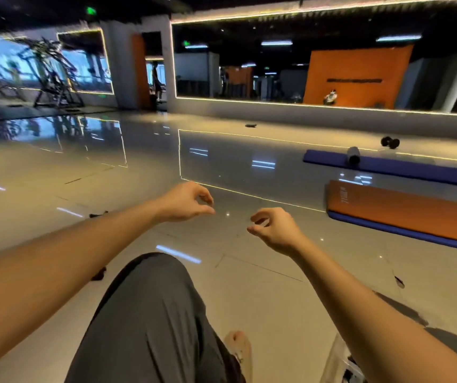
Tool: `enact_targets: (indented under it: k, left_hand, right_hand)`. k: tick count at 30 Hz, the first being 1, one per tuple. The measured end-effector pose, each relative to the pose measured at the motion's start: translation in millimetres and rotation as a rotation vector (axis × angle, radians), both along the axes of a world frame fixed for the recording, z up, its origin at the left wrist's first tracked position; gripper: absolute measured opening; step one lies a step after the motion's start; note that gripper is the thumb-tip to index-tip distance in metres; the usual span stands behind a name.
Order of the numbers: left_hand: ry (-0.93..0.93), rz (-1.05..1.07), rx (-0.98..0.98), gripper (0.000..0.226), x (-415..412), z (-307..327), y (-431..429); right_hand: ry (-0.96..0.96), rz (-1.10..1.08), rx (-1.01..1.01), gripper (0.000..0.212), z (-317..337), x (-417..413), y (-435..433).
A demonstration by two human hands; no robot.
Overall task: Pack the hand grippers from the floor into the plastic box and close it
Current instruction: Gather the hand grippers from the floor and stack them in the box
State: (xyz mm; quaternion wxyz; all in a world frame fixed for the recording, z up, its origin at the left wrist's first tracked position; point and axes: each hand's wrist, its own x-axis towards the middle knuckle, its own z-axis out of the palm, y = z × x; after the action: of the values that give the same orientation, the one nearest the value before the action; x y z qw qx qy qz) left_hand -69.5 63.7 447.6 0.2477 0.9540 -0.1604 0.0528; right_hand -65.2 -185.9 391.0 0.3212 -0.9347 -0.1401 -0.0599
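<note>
Both my arms are stretched out in front of me above the glossy floor. My left hand (pixel 185 201) and my right hand (pixel 274 230) hang with fingers loosely curled and hold nothing. A clear plastic box (pixel 337 357) shows at the bottom right edge, mostly hidden behind my right forearm, with something dark inside. Small dark objects that look like hand grippers lie on the floor: one (pixel 98 215) just past my left forearm, one (pixel 99 273) under that forearm, one (pixel 399 282) to the right, and one (pixel 250 125) far off near the mirror wall.
My bent leg in grey trousers (pixel 149 322) fills the bottom centre, with a bare foot (pixel 239 346) beside it. An orange mat (pixel 404 208) and a blue mat (pixel 393 167) with a roller lie at the right. A dumbbell (pixel 390 142) sits beyond. Exercise machines stand far left.
</note>
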Motion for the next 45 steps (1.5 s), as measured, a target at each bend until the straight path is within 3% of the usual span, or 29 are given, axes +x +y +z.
enact_targets:
  k: [5, 12, 17, 25, 31, 39, 45]
  left_hand:
    - [0.078, 0.135, 0.024, 0.025, 12, -3, 98]
    - [0.105, 0.45, -0.046, 0.033, 27, -50, 259]
    - [0.159, 0.609, -0.032, 0.027, 27, -85, 364]
    - [0.354, 0.785, -0.055, 0.037, 50, -188, 480]
    - [0.456, 0.908, -0.07, 0.064, 86, -287, 538]
    - [0.592, 0.833, 0.004, 0.082, 144, -413, 586]
    - [0.643, 0.867, 0.024, 0.092, 172, -479, 597]
  right_hand:
    - [-0.008, 0.145, 0.002, 0.033, 5, 32, 97]
    - [0.039, 0.369, -0.083, 0.033, -10, 107, 247]
    - [0.125, 0.49, -0.138, 0.029, -41, 158, 366]
    - [0.248, 0.613, -0.201, 0.039, -151, 221, 517]
    - [0.28, 0.633, -0.344, 0.04, -239, 271, 597]
    - [0.303, 0.688, -0.567, 0.046, -354, 318, 651]
    - [0.218, 0.748, -0.73, 0.056, -413, 331, 665]
